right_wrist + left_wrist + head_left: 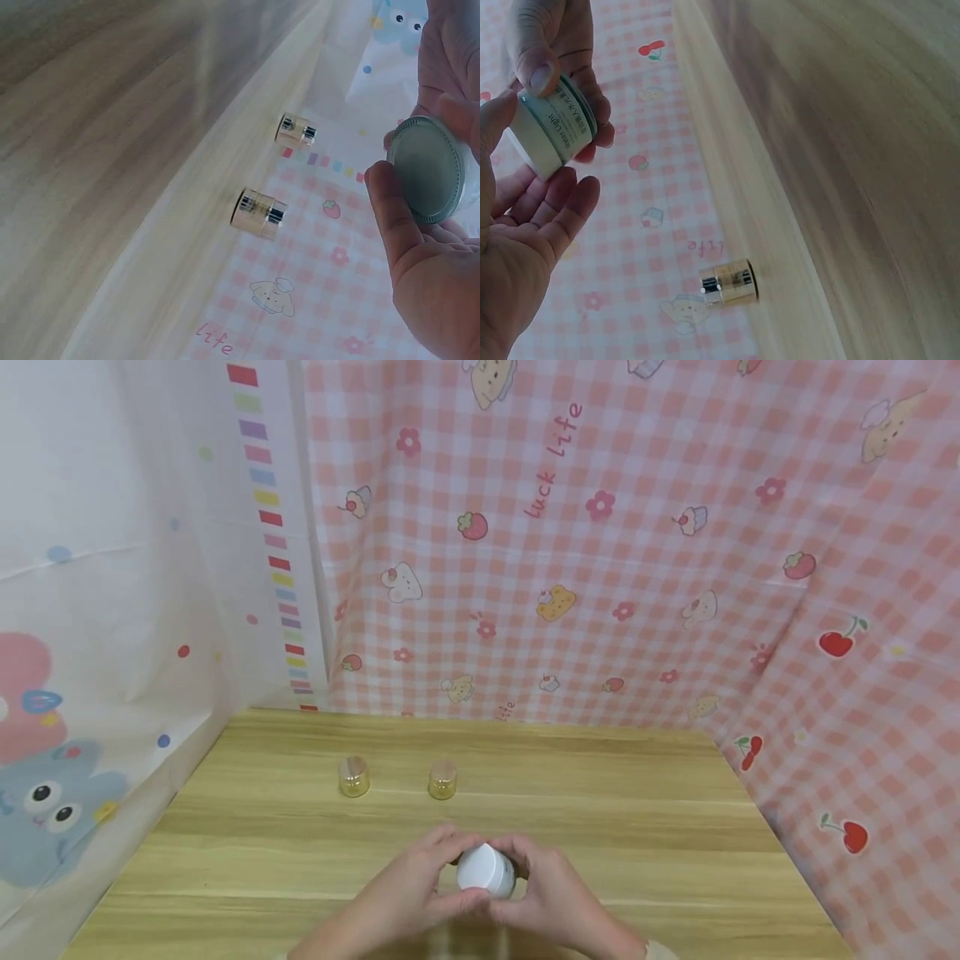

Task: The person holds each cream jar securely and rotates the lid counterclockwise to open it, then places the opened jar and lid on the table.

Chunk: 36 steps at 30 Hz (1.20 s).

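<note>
left hand (pixel 412 887), right hand (pixel 553 887) around "water light" jar (pixel 482 870)

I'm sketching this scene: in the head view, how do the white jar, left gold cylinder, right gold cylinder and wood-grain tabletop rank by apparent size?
1. Wood-grain tabletop
2. White jar, partly hidden
3. Left gold cylinder and right gold cylinder: too alike to rank
</note>
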Each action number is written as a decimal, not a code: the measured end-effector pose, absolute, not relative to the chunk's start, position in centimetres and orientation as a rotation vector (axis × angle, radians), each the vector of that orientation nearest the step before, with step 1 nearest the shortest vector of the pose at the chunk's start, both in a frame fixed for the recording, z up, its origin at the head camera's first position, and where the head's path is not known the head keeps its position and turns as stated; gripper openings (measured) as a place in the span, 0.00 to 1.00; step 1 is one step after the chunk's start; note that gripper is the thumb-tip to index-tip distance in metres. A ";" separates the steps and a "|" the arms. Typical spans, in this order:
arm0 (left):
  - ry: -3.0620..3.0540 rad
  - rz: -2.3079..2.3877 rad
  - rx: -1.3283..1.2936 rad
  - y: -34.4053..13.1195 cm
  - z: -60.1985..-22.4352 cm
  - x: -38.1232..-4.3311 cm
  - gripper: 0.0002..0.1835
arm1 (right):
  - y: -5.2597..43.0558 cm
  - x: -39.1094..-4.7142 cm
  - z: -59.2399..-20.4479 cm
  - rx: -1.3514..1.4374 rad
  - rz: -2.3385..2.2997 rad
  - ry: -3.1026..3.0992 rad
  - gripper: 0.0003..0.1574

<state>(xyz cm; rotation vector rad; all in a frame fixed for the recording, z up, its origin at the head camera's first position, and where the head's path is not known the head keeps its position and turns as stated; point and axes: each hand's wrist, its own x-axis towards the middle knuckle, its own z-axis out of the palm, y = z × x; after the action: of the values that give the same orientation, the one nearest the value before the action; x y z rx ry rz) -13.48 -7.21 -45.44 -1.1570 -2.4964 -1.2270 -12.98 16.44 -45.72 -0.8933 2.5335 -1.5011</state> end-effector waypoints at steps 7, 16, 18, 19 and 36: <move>-2.499 -1.198 -1.155 -7.1 -45.4 -13.7 0.25 | 16.3 -13.0 -45.5 -0.919 -1.496 2.559 0.30; -2.498 -1.180 -1.111 -7.0 -45.5 -13.9 0.25 | 16.2 -13.1 -45.7 -0.986 -1.436 2.694 0.29; -2.529 -1.158 -1.078 -6.9 -45.5 -14.0 0.27 | 16.2 -13.1 -45.8 -0.972 -1.398 2.740 0.30; -2.543 -1.132 -1.060 -6.9 -45.5 -14.0 0.28 | 16.3 -13.2 -45.8 -0.963 -1.378 2.763 0.30; -2.480 -0.870 -1.058 -6.7 -45.6 -13.8 0.30 | 16.8 -13.6 -46.4 -0.893 -1.295 2.856 0.33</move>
<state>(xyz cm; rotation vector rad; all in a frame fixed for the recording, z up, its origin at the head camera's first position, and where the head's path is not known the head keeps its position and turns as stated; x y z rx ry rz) -13.80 -6.68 -45.63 -1.0577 -2.4797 -0.8697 -13.60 16.83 -46.37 -0.8929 2.8562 -1.2946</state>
